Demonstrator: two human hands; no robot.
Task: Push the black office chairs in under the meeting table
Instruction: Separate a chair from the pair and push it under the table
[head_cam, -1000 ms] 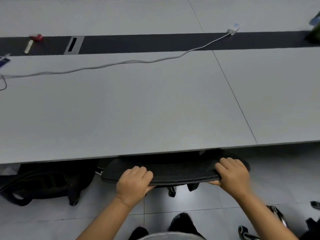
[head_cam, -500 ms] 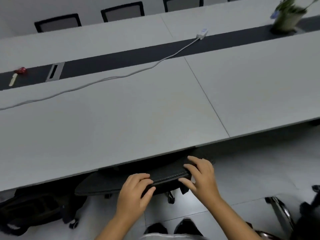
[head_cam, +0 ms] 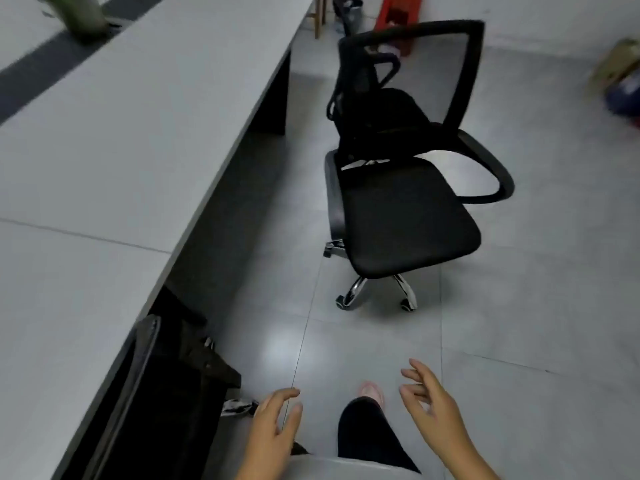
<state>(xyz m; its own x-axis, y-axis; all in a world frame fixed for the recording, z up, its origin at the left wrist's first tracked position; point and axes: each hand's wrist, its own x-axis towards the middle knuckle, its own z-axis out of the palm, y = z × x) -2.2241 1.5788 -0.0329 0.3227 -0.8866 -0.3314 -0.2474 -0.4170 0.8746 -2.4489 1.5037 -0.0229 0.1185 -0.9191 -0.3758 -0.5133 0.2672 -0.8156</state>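
A black mesh office chair (head_cam: 405, 209) stands out on the floor, well apart from the long grey meeting table (head_cam: 104, 140), its seat facing me. Another black chair (head_cam: 145, 393) sits tucked under the table edge at lower left, only its backrest top and frame showing. My left hand (head_cam: 277, 431) hovers low in the middle with fingers spread, holding nothing. My right hand (head_cam: 433, 407) is beside it, fingers apart and empty. Both hands are far from the free chair.
Grey tiled floor (head_cam: 519, 341) lies between me and the free chair. A potted plant (head_cam: 81, 15) stands on the table's dark centre strip. A red object (head_cam: 398, 12) and a bin sit by the far wall; a bag (head_cam: 620, 77) lies at the right.
Both hands have let go of the chair backrest they were gripping. The view has swung right, from the tabletop to the floor and a free-standing chair.
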